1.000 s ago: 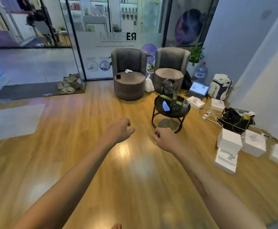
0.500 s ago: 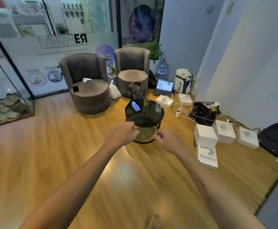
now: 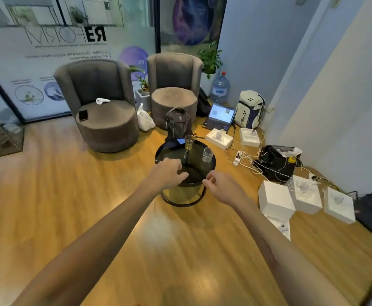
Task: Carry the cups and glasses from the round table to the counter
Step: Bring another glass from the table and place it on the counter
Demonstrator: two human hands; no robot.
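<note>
A wooden floor [image 3: 48,206] runs back to a frosted glass wall, and near the middle of it stands one round table [image 3: 169,154] with a dark glass top and a black ring base. Two drinking vessels stand on the far half of that top: a glass with yellowish liquid [image 3: 189,142] near the far rim, and a clear empty cup [image 3: 207,155] to its right, the two apart from each other. A phone with a lit screen [image 3: 180,141] lies on the far edge just left of the glass.

Both arms reach forward over the floor. The left hand [image 3: 167,174] hangs above the table's near edge with its fingers loosely curled downward, holding nothing (whether the fingertips touch the glass top cannot be told). The right hand [image 3: 221,187] is just beside the table's near right rim, fingers half curled with thumb and forefinger close together, also holding nothing.

Behind the table stand two grey armchairs [image 3: 105,111]; the left seat carries one white controller [image 3: 102,100] and one dark phone [image 3: 83,115]. A dark backpack [image 3: 178,122] leans at the right chair, with one open laptop [image 3: 221,115], one white backpack [image 3: 249,109] and one large water bottle [image 3: 220,88] further right. Several white boxes [image 3: 275,199] and tangled cables [image 3: 246,157] lie along the right wall.
</note>
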